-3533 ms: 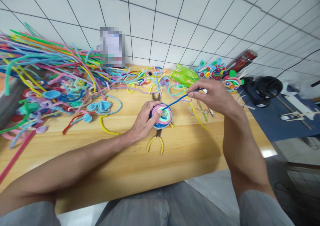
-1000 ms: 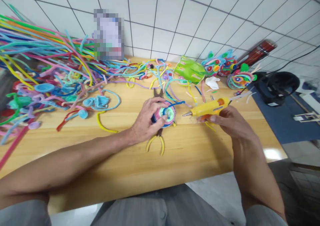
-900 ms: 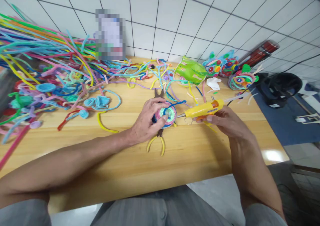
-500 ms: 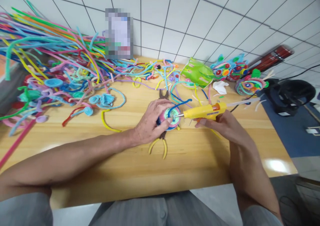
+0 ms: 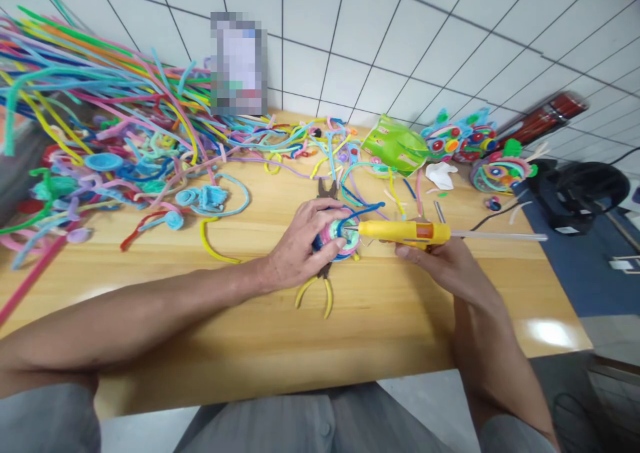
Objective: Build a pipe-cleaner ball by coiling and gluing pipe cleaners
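Note:
My left hand (image 5: 305, 243) is closed round a coiled pipe-cleaner disc (image 5: 354, 245) with a pink, pale green and blue face. From its top a dark blue pipe cleaner (image 5: 369, 209) sticks out to the right. My right hand (image 5: 445, 263) grips a yellow glue gun (image 5: 400, 231), a clear glue stick (image 5: 500, 236) jutting from its back. The gun's metal nozzle is at the disc's face, close to my left thumb; whether it touches I cannot tell. Pliers (image 5: 327, 293) with yellow handles lie under my left hand, their middle hidden.
Pipe cleaners (image 5: 125, 93) are heaped at the left and back. A green packet (image 5: 395, 145), colourful pipe-cleaner pieces (image 5: 501, 169) and crumpled white tissue (image 5: 441, 176) lie at the back right. Beyond them are a red flask (image 5: 545, 119) and a black object (image 5: 595, 189).
The glue gun has turned level, its back end swinging down and its nozzle shifting left and slightly up over the disc. My left hand has stayed on the disc.

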Action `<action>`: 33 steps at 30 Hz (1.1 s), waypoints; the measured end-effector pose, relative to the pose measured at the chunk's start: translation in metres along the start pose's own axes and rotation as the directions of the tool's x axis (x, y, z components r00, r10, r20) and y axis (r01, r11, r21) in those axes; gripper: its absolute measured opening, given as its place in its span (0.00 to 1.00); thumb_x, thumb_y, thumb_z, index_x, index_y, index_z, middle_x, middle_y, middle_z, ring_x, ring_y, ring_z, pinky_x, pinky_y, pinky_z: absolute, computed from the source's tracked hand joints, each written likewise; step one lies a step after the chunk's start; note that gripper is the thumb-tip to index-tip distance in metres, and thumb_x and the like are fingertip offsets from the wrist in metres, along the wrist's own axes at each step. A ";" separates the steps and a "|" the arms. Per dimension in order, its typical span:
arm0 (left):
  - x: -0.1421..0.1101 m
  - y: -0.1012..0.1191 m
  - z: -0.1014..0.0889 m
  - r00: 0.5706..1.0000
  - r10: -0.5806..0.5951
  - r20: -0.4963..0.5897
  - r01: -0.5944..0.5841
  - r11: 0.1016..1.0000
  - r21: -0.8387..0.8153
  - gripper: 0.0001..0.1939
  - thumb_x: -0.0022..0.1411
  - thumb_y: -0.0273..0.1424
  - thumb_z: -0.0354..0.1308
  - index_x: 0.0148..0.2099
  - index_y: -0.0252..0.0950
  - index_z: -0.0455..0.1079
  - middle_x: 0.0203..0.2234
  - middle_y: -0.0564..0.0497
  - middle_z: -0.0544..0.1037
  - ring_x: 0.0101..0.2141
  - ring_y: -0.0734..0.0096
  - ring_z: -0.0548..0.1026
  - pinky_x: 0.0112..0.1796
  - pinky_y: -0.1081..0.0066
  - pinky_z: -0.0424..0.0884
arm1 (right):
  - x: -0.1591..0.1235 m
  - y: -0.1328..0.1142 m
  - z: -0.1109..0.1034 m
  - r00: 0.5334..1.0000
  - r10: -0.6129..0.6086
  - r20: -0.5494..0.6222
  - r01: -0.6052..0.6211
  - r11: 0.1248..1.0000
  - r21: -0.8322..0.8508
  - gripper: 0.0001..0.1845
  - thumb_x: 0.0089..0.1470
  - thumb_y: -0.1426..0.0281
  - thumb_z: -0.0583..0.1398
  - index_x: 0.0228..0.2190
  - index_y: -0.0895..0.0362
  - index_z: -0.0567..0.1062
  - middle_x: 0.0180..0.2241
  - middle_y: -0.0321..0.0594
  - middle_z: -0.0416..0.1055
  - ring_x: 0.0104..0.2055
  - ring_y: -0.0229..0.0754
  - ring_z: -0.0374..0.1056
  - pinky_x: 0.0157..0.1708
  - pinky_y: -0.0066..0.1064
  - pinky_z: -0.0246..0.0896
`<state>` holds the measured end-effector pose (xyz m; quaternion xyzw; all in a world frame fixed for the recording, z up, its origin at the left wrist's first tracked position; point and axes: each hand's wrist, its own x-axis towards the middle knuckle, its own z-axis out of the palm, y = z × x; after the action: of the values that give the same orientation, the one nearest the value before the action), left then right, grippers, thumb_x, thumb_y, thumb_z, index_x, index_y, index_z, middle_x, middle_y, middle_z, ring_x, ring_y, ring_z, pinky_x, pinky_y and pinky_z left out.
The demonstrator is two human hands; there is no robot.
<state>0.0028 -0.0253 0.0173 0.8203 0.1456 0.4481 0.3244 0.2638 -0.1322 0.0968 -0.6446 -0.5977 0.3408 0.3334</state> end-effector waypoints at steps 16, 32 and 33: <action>0.000 0.000 -0.001 1.000 0.017 0.017 -0.017 1.000 -0.019 0.23 0.72 0.29 0.60 0.67 0.41 0.64 0.60 0.39 0.74 0.64 0.55 0.69 0.63 0.49 0.69 | -0.005 0.011 0.008 0.998 -0.069 -0.006 0.069 0.998 -0.011 0.16 0.60 0.53 0.68 0.42 0.51 0.80 0.37 0.38 0.81 0.38 0.47 0.77 0.38 0.39 0.76; -0.001 0.000 -0.002 1.000 0.006 0.020 -0.005 0.999 -0.032 0.24 0.72 0.29 0.60 0.67 0.42 0.64 0.61 0.39 0.73 0.63 0.55 0.70 0.62 0.48 0.70 | -0.009 0.008 0.008 0.992 -0.116 -0.051 0.108 0.985 -0.132 0.15 0.63 0.54 0.65 0.38 0.52 0.78 0.36 0.40 0.78 0.37 0.47 0.75 0.37 0.39 0.73; -0.001 0.000 -0.002 1.000 0.004 0.018 -0.004 0.999 -0.033 0.23 0.73 0.30 0.60 0.67 0.42 0.65 0.61 0.39 0.73 0.63 0.55 0.70 0.62 0.48 0.70 | -0.009 0.008 0.009 0.991 -0.121 -0.063 0.111 0.984 -0.136 0.15 0.63 0.54 0.65 0.38 0.52 0.78 0.36 0.40 0.78 0.36 0.46 0.75 0.37 0.38 0.73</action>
<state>0.0010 -0.0247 0.0174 0.8191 0.1335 0.4435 0.3384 0.2602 -0.1415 0.0861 -0.6411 -0.6431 0.2574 0.3303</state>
